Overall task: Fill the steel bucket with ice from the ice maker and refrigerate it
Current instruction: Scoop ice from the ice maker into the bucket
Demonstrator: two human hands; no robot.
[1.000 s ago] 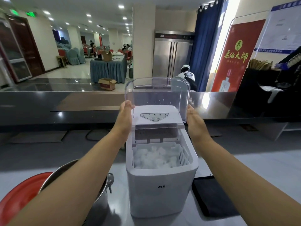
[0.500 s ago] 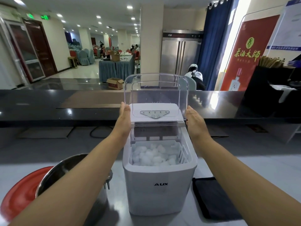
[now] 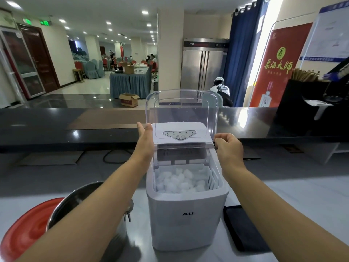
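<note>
Head view: ice maker (image 3: pixel 188 229) between left grip (image 3: pixel 145 141) and right grip (image 3: pixel 228 148)

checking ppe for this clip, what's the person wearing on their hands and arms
Nothing shows: the left hand and right hand are ungloved, with no ring, watch or bracelet in view, and both forearms are bare, with no sleeve up to the frame's edge.

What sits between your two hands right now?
In the head view, the top of the ice maker, with its button panel and the foot of its raised clear lid, fills the gap between left hand and right hand.
</note>
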